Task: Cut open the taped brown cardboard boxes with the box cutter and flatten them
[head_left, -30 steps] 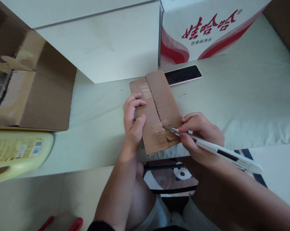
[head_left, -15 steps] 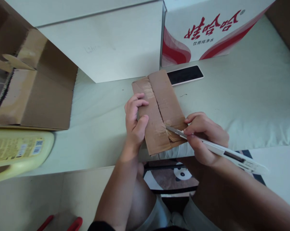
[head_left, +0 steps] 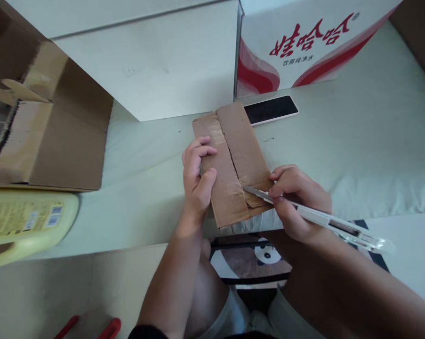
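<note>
A small brown cardboard box (head_left: pixel 219 183) lies tilted near the front edge of the pale green cloth, a dark slit running along its middle seam. My left hand (head_left: pixel 200 174) is closed around the box's left side, thumb and fingers on its top face. In my right hand (head_left: pixel 299 197) is a white box cutter (head_left: pixel 325 219), gripped between thumb and fingers. Its extended blade points left, with the tip at the seam, close to some wrinkled tape near the box's lower end. The right index finger is close to the box's right edge.
Behind the box lies a dark-screened phone (head_left: pixel 272 109). White cartons (head_left: pixel 184 66) stand at the back, one with red lettering (head_left: pixel 314 47). At left are an open cardboard box (head_left: pixel 71 127) and a yellow jug (head_left: pixel 39 216). Red handles (head_left: pixel 109 328) show at the lower left.
The rear end of the box cutter has tipped slightly and my right hand has shifted a little left. The blade tip stays at nearly the same spot; my left hand hardly moves.
</note>
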`<state>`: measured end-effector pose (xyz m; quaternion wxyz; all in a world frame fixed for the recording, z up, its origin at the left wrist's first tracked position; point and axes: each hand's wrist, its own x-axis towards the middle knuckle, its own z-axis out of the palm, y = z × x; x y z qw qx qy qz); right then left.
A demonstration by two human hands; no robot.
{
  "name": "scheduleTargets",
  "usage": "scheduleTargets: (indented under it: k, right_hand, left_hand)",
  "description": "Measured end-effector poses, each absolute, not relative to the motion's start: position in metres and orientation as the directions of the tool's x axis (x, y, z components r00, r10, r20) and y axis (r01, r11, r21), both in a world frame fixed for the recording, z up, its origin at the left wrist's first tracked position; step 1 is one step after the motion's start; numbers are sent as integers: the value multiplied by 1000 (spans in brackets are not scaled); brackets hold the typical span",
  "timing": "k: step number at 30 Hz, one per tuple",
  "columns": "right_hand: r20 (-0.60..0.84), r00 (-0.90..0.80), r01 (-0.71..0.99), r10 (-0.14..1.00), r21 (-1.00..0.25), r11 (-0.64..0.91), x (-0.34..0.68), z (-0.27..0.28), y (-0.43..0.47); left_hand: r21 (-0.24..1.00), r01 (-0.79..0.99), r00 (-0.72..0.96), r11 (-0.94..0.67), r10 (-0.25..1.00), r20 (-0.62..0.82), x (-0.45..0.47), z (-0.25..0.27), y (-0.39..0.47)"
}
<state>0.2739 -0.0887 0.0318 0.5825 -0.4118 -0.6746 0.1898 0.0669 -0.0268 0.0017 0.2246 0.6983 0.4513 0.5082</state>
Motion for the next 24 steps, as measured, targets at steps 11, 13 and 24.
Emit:
scheduleTargets:
  k: [11,13,24]
  right_hand:
    - [629,22,333,777,-737,587,274,29,-89]
    - [632,21,324,775,-737,593,274,28,-89]
    - [622,16,285,783,-753,593,275,25,-90]
  left_hand:
    - [800,340,63,-495,860,506,68,3,-27]
    - [801,337,63,-494,861,505,68,3,-27]
    - [785,331,79,-524,844,530,67,1,-27]
